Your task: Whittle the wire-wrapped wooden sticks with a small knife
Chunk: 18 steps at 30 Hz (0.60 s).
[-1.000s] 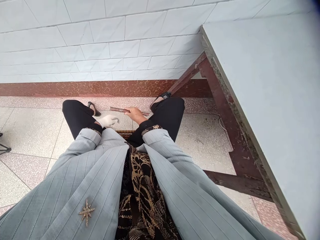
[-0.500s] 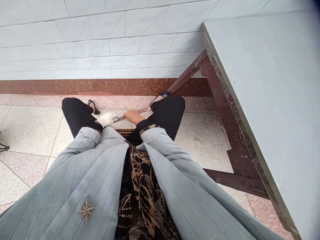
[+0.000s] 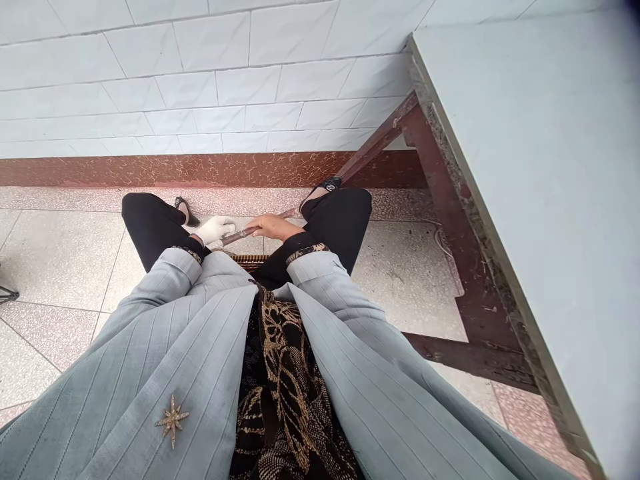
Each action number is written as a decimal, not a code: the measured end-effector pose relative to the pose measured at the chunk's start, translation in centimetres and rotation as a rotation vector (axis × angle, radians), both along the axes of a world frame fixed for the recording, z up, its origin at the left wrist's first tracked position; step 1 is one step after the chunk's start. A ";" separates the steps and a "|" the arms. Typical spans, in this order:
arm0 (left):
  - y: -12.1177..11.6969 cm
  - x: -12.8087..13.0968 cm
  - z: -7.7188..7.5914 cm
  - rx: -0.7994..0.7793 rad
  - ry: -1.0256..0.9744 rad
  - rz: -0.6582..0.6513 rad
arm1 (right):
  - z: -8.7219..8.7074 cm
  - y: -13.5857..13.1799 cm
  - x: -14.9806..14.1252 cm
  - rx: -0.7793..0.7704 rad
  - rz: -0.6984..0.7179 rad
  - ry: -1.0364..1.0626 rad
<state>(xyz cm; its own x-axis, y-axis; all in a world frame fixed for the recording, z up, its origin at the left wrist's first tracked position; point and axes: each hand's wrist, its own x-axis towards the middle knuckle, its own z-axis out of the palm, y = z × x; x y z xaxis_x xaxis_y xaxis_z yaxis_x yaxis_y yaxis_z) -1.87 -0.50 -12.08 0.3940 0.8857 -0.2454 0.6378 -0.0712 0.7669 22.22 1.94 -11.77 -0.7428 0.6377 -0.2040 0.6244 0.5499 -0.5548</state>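
Observation:
My left hand (image 3: 216,229), in a white glove, is beside the near end of a thin reddish-brown bar (image 3: 235,237). Its fingers are loosely bent and apart, above the bar; the thumb side is hard to make out. My bare right hand (image 3: 273,227) lies over the middle of the bar, with the fingers curled round it. Slanting up to the right, the bar passes toward my right foot, where its far part is hidden. Both hands are low between my knees.
A table with a pale top (image 3: 540,167) and a dark red frame (image 3: 445,193) stands close on my right. White wall tiles (image 3: 210,40) are ahead. Beneath me part of a woven seat (image 3: 250,260) shows. A cable (image 3: 443,243) lies on the floor.
The left hand has loosened from the bar and moved slightly up. My right hand has shifted a little right and turned flatter over the bar. More of the bar's near end shows.

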 end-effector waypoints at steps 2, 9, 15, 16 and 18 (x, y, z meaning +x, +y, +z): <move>0.0 -0.3 -0.1 -0.164 -0.205 0.051 | -0.2 0.4 0.2 -0.120 -0.082 0.204; -0.9 0.4 0.1 -0.217 -0.183 -0.016 | -0.4 -0.2 -1.2 -0.190 -0.540 0.566; -1.4 0.3 0.7 0.070 0.134 -0.192 | -0.7 -0.3 -1.3 0.039 -0.510 0.203; -1.4 0.2 0.7 0.109 0.166 -0.188 | -0.8 -0.3 -1.3 0.057 -0.493 0.133; -1.4 0.0 0.9 0.166 0.201 -0.162 | -1.0 -0.2 -1.4 0.062 -0.461 0.020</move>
